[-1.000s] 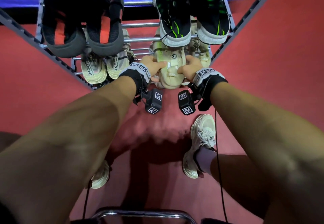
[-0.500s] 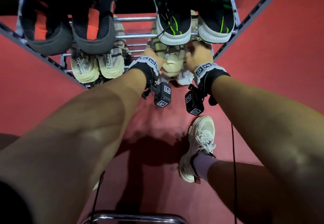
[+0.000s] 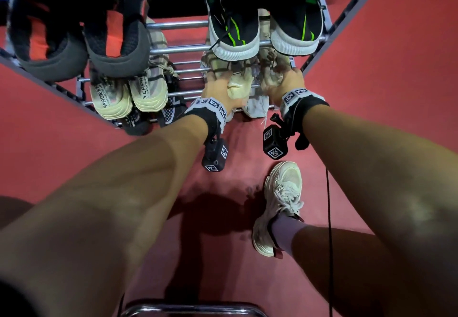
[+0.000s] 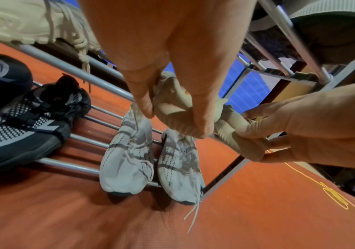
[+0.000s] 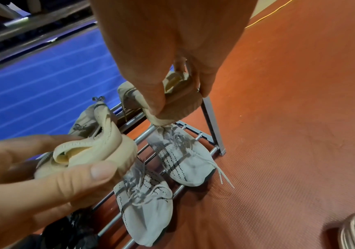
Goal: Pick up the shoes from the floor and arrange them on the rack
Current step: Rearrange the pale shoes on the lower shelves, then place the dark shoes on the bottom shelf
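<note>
- Compared with a second ago, both hands have carried the pair of beige shoes farther in, from the near edge of the rack to under its upper tier; placing looks nearly done, with only the release left.
- The left hand is curled round the heel of the left beige shoe, thumb pressed on its sole edge.
- The right hand pinches the heel of the right beige shoe between thumb and fingers.
- Both shoes sit over the middle tier's bars, on the right; whether they rest fully there I cannot tell.
- Top tier: dark slippers left, black-and-green sneakers right.
- Middle tier, left: cream sneakers.
- Bottom tier: white sneakers right, directly below the held pair, and dark mesh shoes left.
</note>
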Demonstrator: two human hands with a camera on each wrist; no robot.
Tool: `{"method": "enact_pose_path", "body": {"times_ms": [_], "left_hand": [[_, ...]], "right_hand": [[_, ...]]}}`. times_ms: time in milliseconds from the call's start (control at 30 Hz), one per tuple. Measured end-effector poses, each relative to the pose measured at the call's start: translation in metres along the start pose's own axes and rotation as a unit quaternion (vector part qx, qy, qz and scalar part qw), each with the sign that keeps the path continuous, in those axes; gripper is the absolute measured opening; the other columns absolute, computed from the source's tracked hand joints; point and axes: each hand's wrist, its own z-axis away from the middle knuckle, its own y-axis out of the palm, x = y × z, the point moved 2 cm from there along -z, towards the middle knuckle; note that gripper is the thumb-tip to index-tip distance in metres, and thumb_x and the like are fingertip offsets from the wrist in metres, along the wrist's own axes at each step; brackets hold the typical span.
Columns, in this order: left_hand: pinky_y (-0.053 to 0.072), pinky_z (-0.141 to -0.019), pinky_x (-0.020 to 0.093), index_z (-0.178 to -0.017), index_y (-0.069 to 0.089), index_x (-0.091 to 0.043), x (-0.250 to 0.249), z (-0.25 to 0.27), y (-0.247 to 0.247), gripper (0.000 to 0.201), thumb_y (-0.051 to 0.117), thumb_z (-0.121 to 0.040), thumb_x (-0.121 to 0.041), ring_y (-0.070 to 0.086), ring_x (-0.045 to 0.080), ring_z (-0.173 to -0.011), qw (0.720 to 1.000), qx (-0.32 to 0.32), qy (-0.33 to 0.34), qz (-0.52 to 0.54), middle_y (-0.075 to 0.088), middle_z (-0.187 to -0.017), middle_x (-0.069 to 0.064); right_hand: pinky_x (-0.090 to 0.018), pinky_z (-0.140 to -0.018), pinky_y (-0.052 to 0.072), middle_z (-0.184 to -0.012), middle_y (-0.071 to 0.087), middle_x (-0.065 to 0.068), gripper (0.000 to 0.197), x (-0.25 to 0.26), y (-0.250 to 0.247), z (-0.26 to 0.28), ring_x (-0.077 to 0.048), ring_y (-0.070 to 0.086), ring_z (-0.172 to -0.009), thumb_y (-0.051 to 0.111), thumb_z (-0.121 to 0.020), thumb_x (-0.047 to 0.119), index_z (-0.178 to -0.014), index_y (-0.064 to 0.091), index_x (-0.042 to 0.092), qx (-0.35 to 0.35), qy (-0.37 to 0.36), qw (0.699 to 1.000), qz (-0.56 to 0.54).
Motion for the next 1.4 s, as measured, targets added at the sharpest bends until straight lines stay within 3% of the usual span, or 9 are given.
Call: {"method": "enact_pose_path", "body": {"times_ms": [133,300,533,700,800,867,967,1067,1400], "left_hand": [[0.048,-0.093,0.041,-0.126,0.051,-0.013,-0.006,-0.002,-0.001,0.071,0.08,-0.068,-0.043,0.055,0.037,-0.112,0.999,-0.023,-0.016,0.027,0.044,-0.134,0.013],[0.045,-0.096,0.041,-0.13,0.046,-0.011,-0.012,-0.007,0.001,0.077,0.078,-0.071,-0.048,0.053,0.039,-0.117,0.999,-0.019,-0.032,0.009,0.042,-0.139,0.013],[0.045,-0.1,0.045,-0.139,0.041,-0.015,-0.011,-0.004,0.003,0.079,0.073,-0.074,-0.049,0.05,0.041,-0.12,0.999,-0.012,-0.014,-0.03,0.037,-0.142,0.019],[0.046,-0.1,0.045,-0.14,0.039,-0.017,-0.002,0.007,-0.009,0.076,0.072,-0.074,-0.035,0.048,0.041,-0.122,0.998,-0.008,0.035,-0.056,0.04,-0.14,0.016],[0.045,-0.101,0.044,-0.142,0.037,-0.016,0.008,0.019,-0.023,0.077,0.072,-0.075,-0.028,0.047,0.036,-0.124,0.995,-0.01,0.054,-0.089,0.043,-0.138,0.013],[0.044,-0.101,0.044,-0.14,0.038,-0.014,0.013,0.028,-0.032,0.072,0.071,-0.078,-0.026,0.046,0.034,-0.124,0.994,-0.005,0.043,-0.103,0.043,-0.138,0.013],[0.044,-0.098,0.041,-0.135,0.045,-0.012,0.028,0.044,-0.043,0.057,0.066,-0.084,-0.025,0.05,0.032,-0.12,0.992,0.01,0.024,-0.121,0.05,-0.131,0.013],[0.047,-0.092,0.037,-0.127,0.054,-0.012,0.045,0.061,-0.052,0.047,0.064,-0.084,-0.027,0.057,0.031,-0.113,0.992,0.012,0.03,-0.119,0.058,-0.122,0.012],[0.046,-0.098,0.037,-0.133,0.051,-0.014,0.142,0.111,-0.077,0.044,0.059,-0.092,-0.028,0.056,0.029,-0.119,0.974,0.087,-0.054,-0.201,0.057,-0.131,0.009]], "right_hand": [[-0.03,-0.095,0.044,-0.132,0.047,-0.012,0.049,-0.003,0.0,0.0,-0.031,0.058,-0.109,0.052,-0.091,0.048,-0.131,0.053,0.02,0.0,-0.017,1.0,0.005],[-0.032,-0.092,0.045,-0.136,0.047,-0.009,0.041,0.0,0.003,0.003,-0.031,0.058,-0.111,0.057,-0.089,0.048,-0.119,0.059,0.02,-0.007,-0.031,0.999,0.005],[-0.037,-0.107,0.041,-0.147,0.031,-0.013,0.053,0.002,0.008,0.002,-0.036,0.051,-0.121,0.057,-0.09,0.043,-0.137,0.047,0.02,0.023,-0.035,0.998,0.039],[-0.046,-0.112,0.029,-0.145,0.041,-0.016,0.065,0.013,0.016,0.018,-0.035,0.032,-0.138,0.046,-0.075,0.043,-0.136,0.047,0.022,-0.011,-0.118,0.985,0.129],[-0.047,-0.116,0.023,-0.147,0.039,-0.017,0.065,0.029,0.014,0.04,-0.039,0.031,-0.137,0.056,-0.074,0.024,-0.138,0.046,0.016,-0.001,-0.15,0.982,0.118],[-0.044,-0.113,0.029,-0.145,0.04,-0.016,0.062,0.037,0.011,0.055,-0.039,0.036,-0.132,0.056,-0.075,0.011,-0.136,0.047,0.01,-0.019,-0.179,0.98,0.081],[-0.044,-0.099,0.04,-0.129,0.05,-0.016,0.054,0.053,0.016,0.08,-0.039,0.047,-0.117,0.056,-0.072,0.008,-0.126,0.054,0.007,-0.031,-0.235,0.968,0.084],[-0.043,-0.089,0.044,-0.118,0.055,-0.015,0.046,0.068,0.027,0.098,-0.038,0.051,-0.107,0.055,-0.072,0.008,-0.118,0.058,0.007,0.0,-0.271,0.96,0.075],[-0.037,-0.098,0.046,-0.128,0.056,-0.012,0.04,0.112,0.094,0.129,-0.032,0.054,-0.118,0.057,-0.087,0.014,-0.126,0.057,0.015,0.198,-0.238,0.943,0.121]]}}
